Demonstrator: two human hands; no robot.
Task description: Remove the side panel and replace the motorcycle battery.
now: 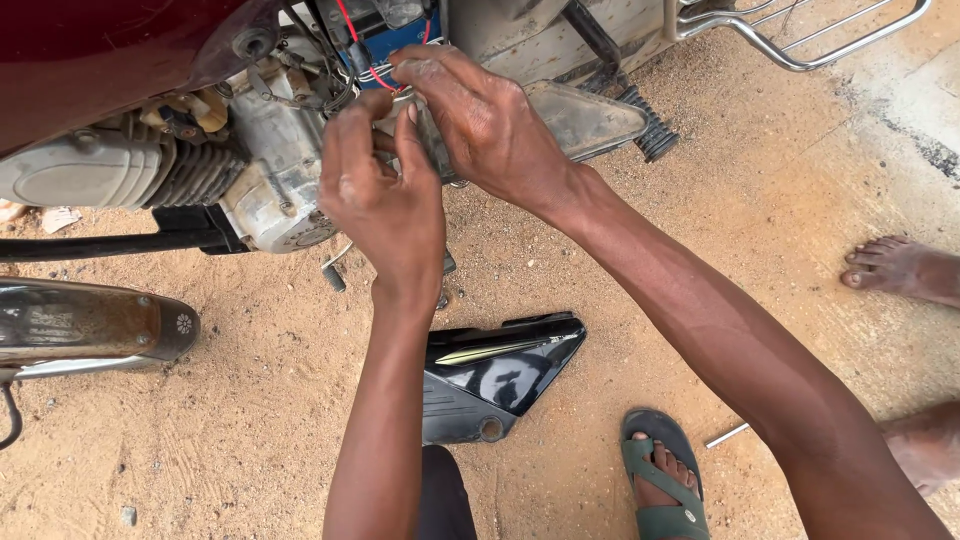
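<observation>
Left hand [385, 195]: my fingers pinched together beside the engine [265, 160], grasped item hidden, probably a small fitting.
Right hand [480, 120]: touching the left, fingertips closed at the red wire [352, 40] above the engine.
Side cover [495, 375]: on sand below the engine.

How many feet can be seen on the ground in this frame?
3: a sandalled foot at the bottom centre, a bare foot at the right edge, and another bare foot at lower right, cut off. Others may lie out of frame.
</observation>
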